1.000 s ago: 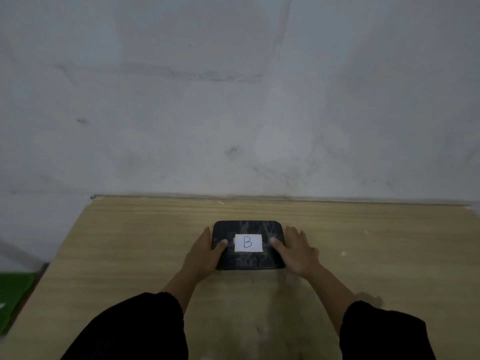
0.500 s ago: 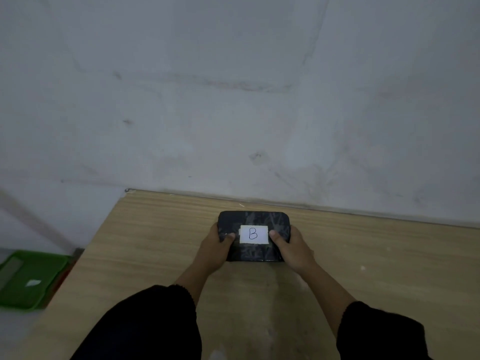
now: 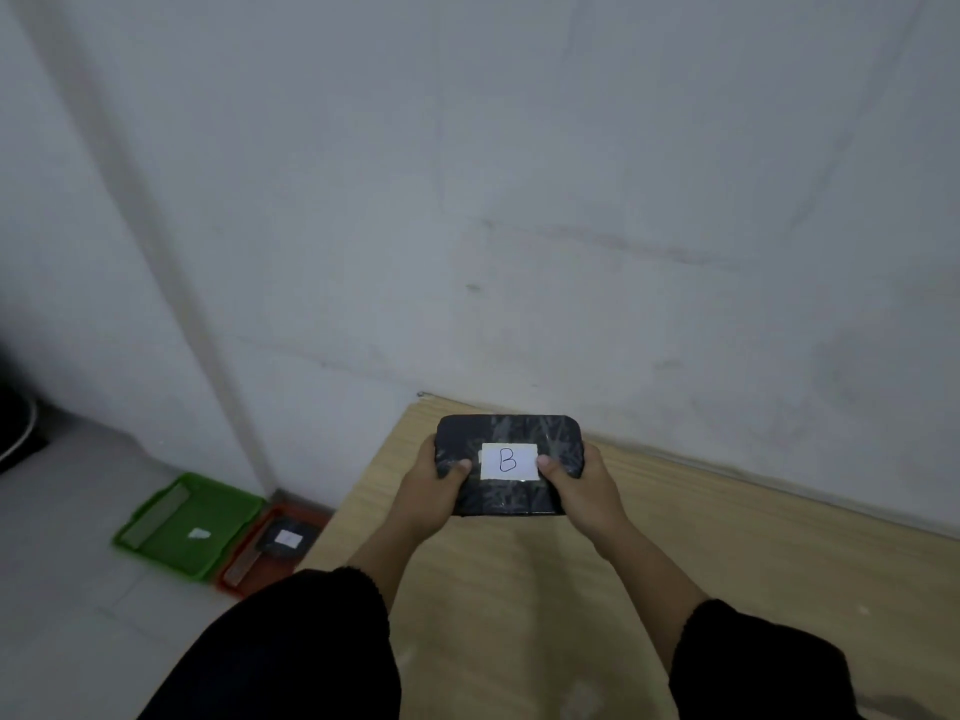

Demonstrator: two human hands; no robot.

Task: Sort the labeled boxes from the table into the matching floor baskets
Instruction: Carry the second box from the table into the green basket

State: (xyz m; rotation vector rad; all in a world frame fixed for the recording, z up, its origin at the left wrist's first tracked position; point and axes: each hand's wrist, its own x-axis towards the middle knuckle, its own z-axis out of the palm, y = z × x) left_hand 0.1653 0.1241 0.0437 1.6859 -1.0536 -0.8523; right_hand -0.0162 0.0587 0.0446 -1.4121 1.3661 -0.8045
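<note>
Box [image 3: 506, 464] B is now off the worktop [image 3: 675, 553], clamped between our left hand [image 3: 428, 493] and right hand [image 3: 582, 491], thumbs beside its label; a second ago it lay flat with our hands just closing on it. Our view has swung left, bringing the green basket [image 3: 156, 532] and red basket [image 3: 234, 582] on the floor into sight. We judge carrying comes next.

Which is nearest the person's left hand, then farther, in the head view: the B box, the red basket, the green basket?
1. B box, held in the left hand.
2. Red basket, on the floor beside the table's left edge.
3. Green basket, farther left on the floor.
</note>
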